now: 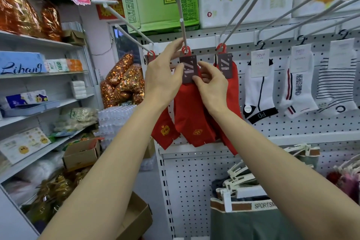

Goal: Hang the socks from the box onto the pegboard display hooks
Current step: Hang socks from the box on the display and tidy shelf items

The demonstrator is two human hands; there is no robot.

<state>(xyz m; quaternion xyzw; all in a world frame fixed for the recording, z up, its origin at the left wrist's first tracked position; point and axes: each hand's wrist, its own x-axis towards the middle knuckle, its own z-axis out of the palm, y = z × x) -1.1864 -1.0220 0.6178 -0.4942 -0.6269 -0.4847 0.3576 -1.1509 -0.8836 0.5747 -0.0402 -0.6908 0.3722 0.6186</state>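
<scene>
My left hand point(163, 76) grips the upper left edge of the red socks' point(191, 115) dark card, its forefinger reaching up beside the red hanger loop point(186, 50) that sits on the middle hook point(183, 23) of the pegboard point(282, 128). My right hand point(211, 85) pinches the card's lower right corner, thumb on its face. More red socks hang on the hooks just left and right, white socks point(260, 91) farther right.

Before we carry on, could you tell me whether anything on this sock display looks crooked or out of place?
Nothing looks damaged. The red socks on the middle hook hang tilted to the left, but both hands are on them: the left hand near the red hanger loop, the right hand pinching the dark card.
</scene>
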